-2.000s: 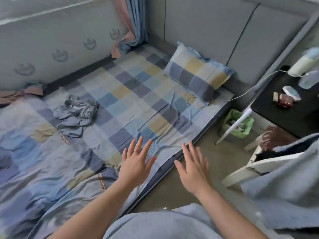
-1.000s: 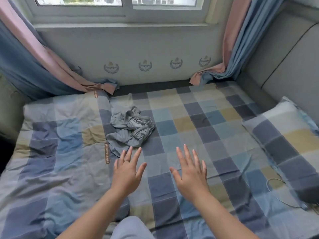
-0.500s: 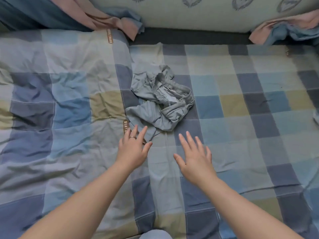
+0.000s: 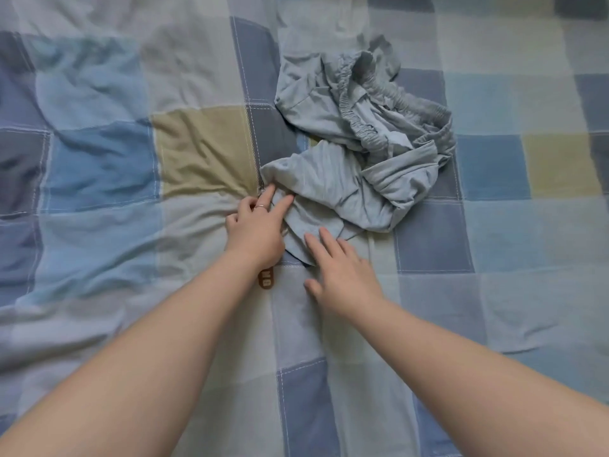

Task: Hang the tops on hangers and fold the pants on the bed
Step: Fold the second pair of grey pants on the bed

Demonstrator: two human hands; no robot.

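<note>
Just short of the pants, two bare forearms reach over the checked bedsheet, and a brown label peeks out beside the left wrist. The right hand is spread flat, its straight fingertips on the pants' near edge. The left hand, wearing a ring, stretches its fingers onto the pants' near-left corner and grips nothing. Beyond them the pants lie crumpled, with the elastic waistband on the far side.
</note>
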